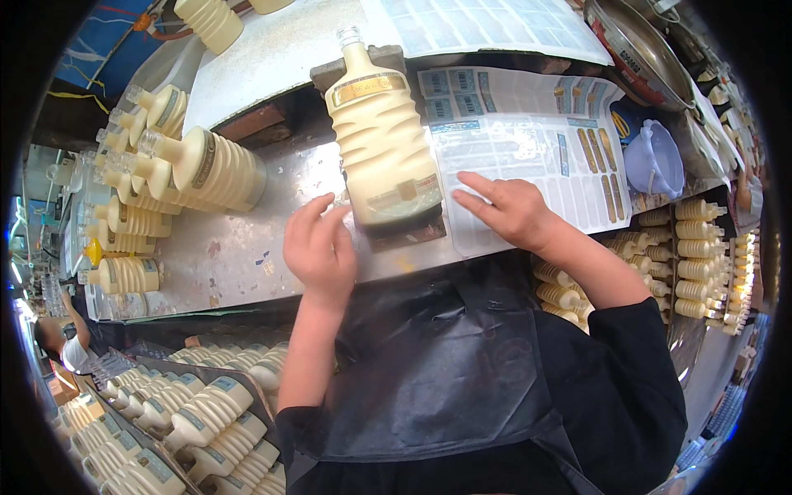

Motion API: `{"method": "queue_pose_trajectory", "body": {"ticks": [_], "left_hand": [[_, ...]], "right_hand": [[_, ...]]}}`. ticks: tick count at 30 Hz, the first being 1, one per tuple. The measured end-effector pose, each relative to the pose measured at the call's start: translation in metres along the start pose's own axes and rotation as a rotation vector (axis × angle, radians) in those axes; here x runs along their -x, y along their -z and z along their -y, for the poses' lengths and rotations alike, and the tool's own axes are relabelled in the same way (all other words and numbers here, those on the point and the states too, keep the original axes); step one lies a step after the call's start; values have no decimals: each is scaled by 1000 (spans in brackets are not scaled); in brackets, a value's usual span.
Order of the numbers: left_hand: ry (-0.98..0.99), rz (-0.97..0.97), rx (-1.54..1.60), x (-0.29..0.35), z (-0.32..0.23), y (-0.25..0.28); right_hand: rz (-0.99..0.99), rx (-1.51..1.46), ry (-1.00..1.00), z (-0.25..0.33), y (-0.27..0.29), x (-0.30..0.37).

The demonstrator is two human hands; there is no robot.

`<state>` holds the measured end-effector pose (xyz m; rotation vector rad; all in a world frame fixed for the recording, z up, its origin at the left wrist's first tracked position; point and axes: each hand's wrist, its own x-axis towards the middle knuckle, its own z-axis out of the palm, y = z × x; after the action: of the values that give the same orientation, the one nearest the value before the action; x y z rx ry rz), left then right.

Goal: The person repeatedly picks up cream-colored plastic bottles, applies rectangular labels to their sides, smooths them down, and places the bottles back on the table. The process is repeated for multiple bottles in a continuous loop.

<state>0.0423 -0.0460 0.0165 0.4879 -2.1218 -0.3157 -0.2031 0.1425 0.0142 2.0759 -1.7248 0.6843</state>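
A cream-coloured bottle (381, 136) with wavy ribbed sides and a clear glass neck lies in front of me, neck pointing away. It carries a gold label (369, 88) near its shoulder and another label (402, 195) near its base. Under it sits a dark wooden support (410, 233). My left hand (320, 247) is by the bottle's lower left side, its fingers curved and apart, with nothing visible in them. Over the left part of a label sheet (596, 206), my right hand (507, 210) stretches out two fingers, the others curled; no label shows on its fingertips.
Several similar cream bottles (216, 169) stand at the left of the metal worktop (301, 169). A lilac bucket (656, 161) and a large metal basin (648, 49) are at the right. Racks of bottles (210, 408) fill the lower left, more (697, 260) the right. Another person (76, 351) is far left.
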Motion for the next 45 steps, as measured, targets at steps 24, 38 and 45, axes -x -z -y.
{"method": "queue_pose_trajectory", "body": {"ticks": [24, 38, 45], "left_hand": [[813, 76, 610, 14, -23, -50], [824, 59, 661, 18, -24, -54], [911, 37, 899, 7, -37, -42]], "right_hand": [[236, -808, -1073, 35, -16, -64], [268, -785, -1100, 28, -20, -67], [224, -1057, -1128, 27, -24, -54]]}}
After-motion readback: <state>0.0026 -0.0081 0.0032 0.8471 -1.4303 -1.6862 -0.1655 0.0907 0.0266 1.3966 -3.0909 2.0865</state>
